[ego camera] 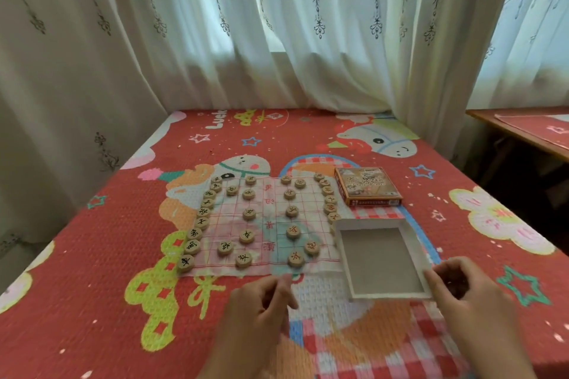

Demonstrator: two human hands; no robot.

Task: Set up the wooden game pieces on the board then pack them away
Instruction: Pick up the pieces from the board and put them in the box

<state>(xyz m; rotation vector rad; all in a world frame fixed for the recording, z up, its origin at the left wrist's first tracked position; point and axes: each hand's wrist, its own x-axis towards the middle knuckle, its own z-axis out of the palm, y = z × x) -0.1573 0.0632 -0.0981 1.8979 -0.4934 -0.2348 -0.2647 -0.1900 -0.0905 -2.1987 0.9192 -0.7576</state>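
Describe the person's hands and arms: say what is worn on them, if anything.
Nothing is worn that shows. The left hand and the right hand are both bare: no gloves, and no rings, watch or bracelet can be made out, though both are a little blurred. The left forearm and the right forearm are bare down to the bottom edge of the picture, with no sleeve in view.

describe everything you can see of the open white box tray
The tray is a shallow rectangle, apparently cardboard, with white walls and a grey floor, empty. It lies flat, open side up, on the red patterned cloth against the board's right edge, nearer than the printed box. The right hand seems to touch its near right corner.
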